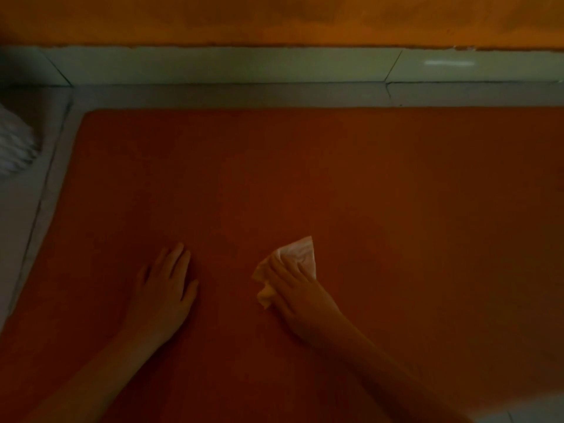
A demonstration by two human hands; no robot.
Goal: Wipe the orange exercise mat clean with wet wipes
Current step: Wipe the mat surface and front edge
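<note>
Wiping is under way. The right hand (300, 290) presses flat, fingers straight, on the wet wipe (302, 253) under it. The left hand (166, 282) lies flat beside it, fingers straight. The orange mat (305, 178) is under both. Next, probably slide the wipe onward.

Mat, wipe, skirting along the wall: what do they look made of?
Mat: likely foam or rubber, matte; fine even texture, no glare. Wipe: thin nonwoven sheet, creased and bunched under the right hand. Skirting: probably glazed tile, glossy; it shows a light reflection and joint lines.
</note>
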